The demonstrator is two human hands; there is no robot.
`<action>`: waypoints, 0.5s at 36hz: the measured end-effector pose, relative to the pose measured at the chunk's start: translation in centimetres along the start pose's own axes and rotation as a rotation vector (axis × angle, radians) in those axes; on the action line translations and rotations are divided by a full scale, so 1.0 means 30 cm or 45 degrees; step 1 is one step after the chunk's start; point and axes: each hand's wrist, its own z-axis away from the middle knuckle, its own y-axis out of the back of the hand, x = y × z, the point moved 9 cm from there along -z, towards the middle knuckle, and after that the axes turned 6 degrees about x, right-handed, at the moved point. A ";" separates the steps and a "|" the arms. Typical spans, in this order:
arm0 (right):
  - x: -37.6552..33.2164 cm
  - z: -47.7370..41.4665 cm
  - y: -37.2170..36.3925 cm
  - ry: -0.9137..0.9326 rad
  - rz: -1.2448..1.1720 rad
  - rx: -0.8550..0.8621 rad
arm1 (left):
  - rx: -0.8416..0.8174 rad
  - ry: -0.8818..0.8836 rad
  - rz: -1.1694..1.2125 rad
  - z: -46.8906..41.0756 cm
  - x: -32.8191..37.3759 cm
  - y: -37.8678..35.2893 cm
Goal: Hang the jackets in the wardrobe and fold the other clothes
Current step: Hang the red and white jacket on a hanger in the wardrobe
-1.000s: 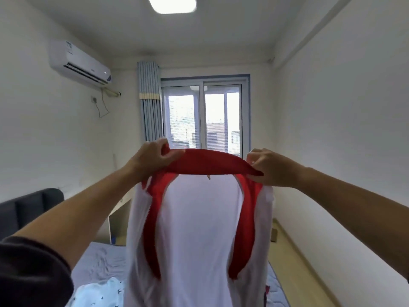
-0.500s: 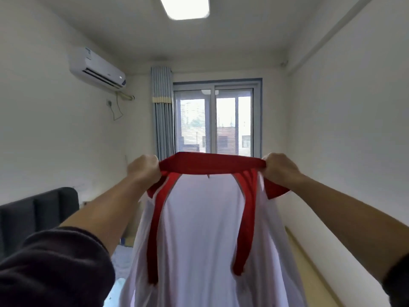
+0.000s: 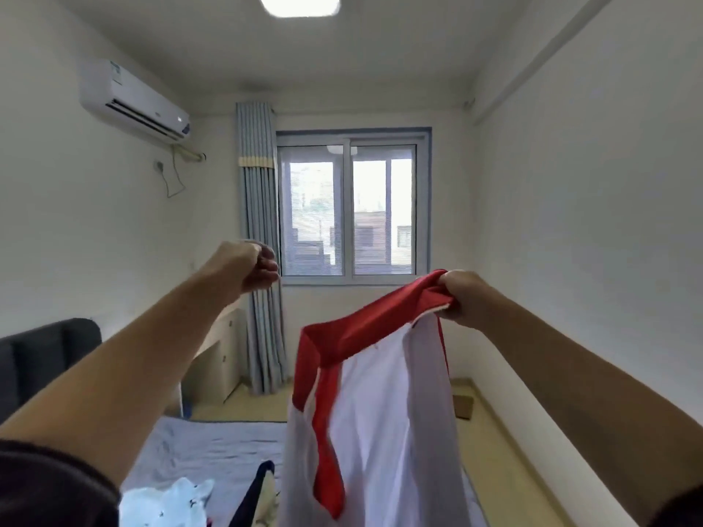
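The bed (image 3: pixel 213 446) fills the lower left of the view, covered with a grey-blue sheet. A dark padded headboard (image 3: pixel 42 355) stands at its left edge.

The jacket (image 3: pixel 380 431) – white body, red collar and red stripes – hangs in the air at right of centre, above the foot of the bed. Its lower part runs out of the bottom of the view. It hangs from one end of the collar. The other collar end droops down and to the left.

The window (image 3: pixel 352 207) sits in the far wall, with a grey-blue curtain (image 3: pixel 260 260) drawn to its left. An air conditioner (image 3: pixel 133 100) is mounted high on the left wall. A pale wooden cabinet (image 3: pixel 218 359) stands below it, beside the curtain.

The right hand (image 3: pixel 462 296) is raised, its fingers clenched round the bunched red collar end. The left hand (image 3: pixel 247 266) is raised at similar height, well apart from the jacket – fingers curled into a fist.

A pale blue garment (image 3: pixel 171 503) with small dark marks lies on the bed at the bottom edge. A dark-edged garment (image 3: pixel 255 484) lies just beside it.
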 end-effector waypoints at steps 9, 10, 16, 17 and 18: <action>0.007 0.067 -0.133 0.090 0.136 -0.138 | -0.572 -0.286 -0.782 0.178 -0.248 -0.330; -0.002 0.070 -0.139 0.111 0.160 -0.139 | -0.622 -0.260 -0.749 0.185 -0.276 -0.361; -0.040 0.073 -0.137 0.189 0.188 -0.095 | -0.882 -0.188 -0.753 0.225 -0.427 -0.501; -0.045 0.073 -0.135 0.196 0.179 -0.095 | -0.888 -0.190 -0.761 0.226 -0.452 -0.515; -0.051 0.076 -0.132 0.202 0.164 -0.099 | -0.896 -0.190 -0.751 0.225 -0.472 -0.525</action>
